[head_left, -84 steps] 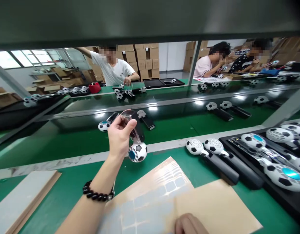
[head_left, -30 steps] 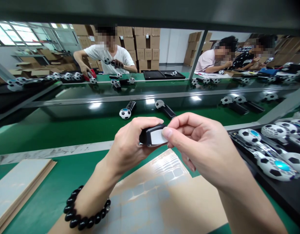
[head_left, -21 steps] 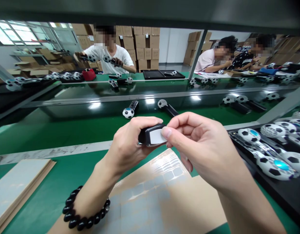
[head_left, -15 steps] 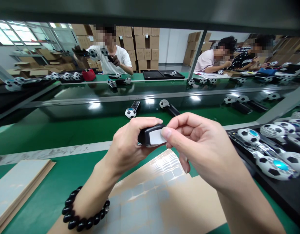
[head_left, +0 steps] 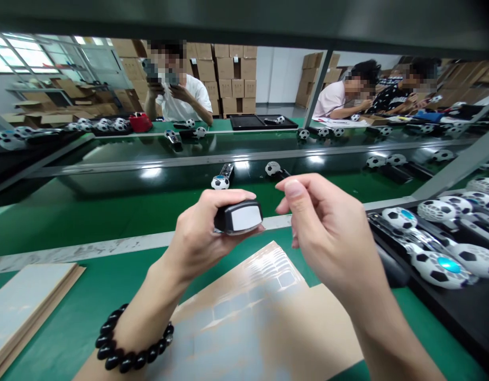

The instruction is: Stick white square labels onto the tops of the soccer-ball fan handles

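My left hand (head_left: 205,222) is wrapped around a black device (head_left: 224,222) with a rounded end, tilted toward me. A white label (head_left: 245,218) covers most of that end face. Off to the right, apart from the device, my right hand (head_left: 324,222) has its fingers loosely bent and spread, with nothing visible in them. Below both hands lies a label sheet (head_left: 236,312) with rows of pale rectangles on tan backing. A black bead bracelet (head_left: 127,360) circles my left wrist.
On the right, a black tray (head_left: 438,312) holds several football-headed devices (head_left: 438,267). A stack of label sheets (head_left: 26,312) lies at left. Ahead, on the green conveyor belt (head_left: 109,206), more devices rest. Several co-workers (head_left: 189,100) work across the line, and a metal post (head_left: 459,159) stands at right.
My right hand has let go of the white label's edge and moved right, away from the device. The label stays on the end face, now fully visible. My left hand has shifted slightly left.
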{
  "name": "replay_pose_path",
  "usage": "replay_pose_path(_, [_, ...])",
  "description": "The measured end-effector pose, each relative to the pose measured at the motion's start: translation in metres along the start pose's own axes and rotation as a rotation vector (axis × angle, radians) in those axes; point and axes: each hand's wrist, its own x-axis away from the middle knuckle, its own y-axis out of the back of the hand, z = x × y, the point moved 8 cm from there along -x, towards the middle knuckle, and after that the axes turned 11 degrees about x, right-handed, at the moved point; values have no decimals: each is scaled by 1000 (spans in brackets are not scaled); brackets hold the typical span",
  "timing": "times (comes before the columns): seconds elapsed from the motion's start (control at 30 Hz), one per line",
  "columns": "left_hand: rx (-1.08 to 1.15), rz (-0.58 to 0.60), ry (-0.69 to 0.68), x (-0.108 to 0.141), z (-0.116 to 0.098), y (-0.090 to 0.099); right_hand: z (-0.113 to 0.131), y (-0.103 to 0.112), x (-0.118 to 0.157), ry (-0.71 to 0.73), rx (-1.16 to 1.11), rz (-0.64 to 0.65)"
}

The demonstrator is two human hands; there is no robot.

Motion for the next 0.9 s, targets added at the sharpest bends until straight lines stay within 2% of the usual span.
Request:
replay_pose_path(0.07, [36,-13,10,1,1,1,-5,-10,-1,-26,-39,53])
replay_pose_path(0.2, [172,11,36,2,2,-4,-15,-46,-7,-38,-228,316])
replay_pose_path(0.27, [245,76,69,2,9,-10,-23,-62,-10,-33,-351,475])
replay_pose_path(0.33, [279,165,91,4,24,-16,-34,-67,-13,-4,-325,542])
replay_pose_path(0.4, [240,201,106,6,52,-14,-44,-57,-14,24,-165,465])
replay_pose_path(0.43, [182,181,121,7,72,-8,-46,-48,-11,52,-61,409])
replay_pose_path(0.5, [5,105,185,11,121,10,-44,-31,3,134,118,362])
replay_pose_path(0.57, [-194,74,321,19,173,27,-42,-16,25,227,282,380])
replay_pose_path(0.6, [-262,106,400,25,197,32,-45,-10,36,248,343,397])
replay_pose_path(0.67, [-312,192,517,35,230,35,-59,4,55,209,410,401])
replay_pose_path(0.73, [-318,253,600,40,245,30,-81,16,71,111,457,367])
replay_pose_path(0.8, [-341,254,674,36,249,20,-104,20,84,-10,481,337])
replay_pose_path(0.9, [-315,231,760,21,248,-19,-130,8,100,-151,503,360])
